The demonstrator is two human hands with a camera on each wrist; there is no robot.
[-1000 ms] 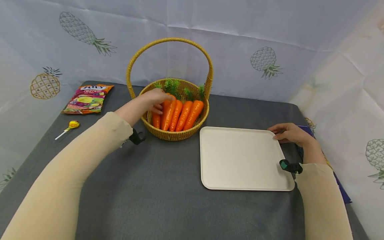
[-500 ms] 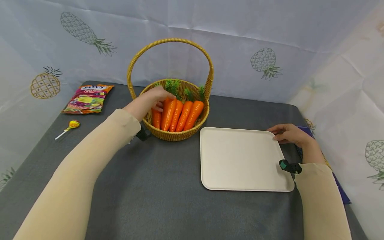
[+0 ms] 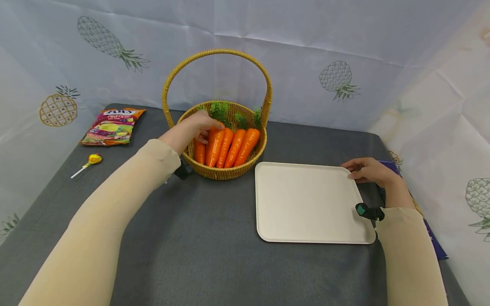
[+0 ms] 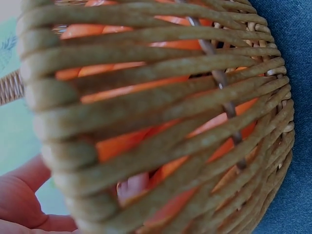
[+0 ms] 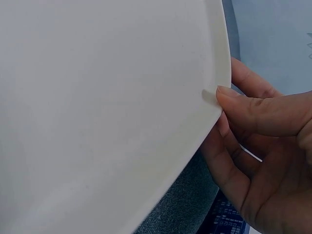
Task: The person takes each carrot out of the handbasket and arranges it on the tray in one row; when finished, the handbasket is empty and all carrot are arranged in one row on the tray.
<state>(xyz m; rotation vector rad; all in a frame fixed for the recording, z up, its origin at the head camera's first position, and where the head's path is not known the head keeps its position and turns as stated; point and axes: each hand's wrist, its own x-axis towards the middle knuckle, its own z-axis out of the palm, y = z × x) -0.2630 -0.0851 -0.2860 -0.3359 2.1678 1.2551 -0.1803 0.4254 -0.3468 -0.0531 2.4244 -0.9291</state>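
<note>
On the one grey table (image 3: 172,246): one basket (image 3: 222,173) near the far edge, with at least five carrots (image 3: 235,148) inside, full number unclear; one tray (image 3: 306,204) at four o'clock from the basket; one packet of sweets (image 3: 112,126) at nine o'clock; one lollipop (image 3: 93,159) at seven o'clock from the packet. One blue thing (image 3: 434,238), partly behind the right sleeve (image 3: 409,255), at three o'clock from the tray. With the left hand (image 3: 200,124), grasps one carrot near its top, at the basket's ten o'clock side. With the right hand (image 3: 371,172), pinches the tray's two o'clock corner. Only in the right wrist view: thumb (image 5: 263,114) clearly over the rim, fingers (image 5: 229,165) beneath. In the left wrist view: grasp mostly hidden behind weave. Only in the head view: packet, lollipop, whole handle (image 3: 217,51).
</note>
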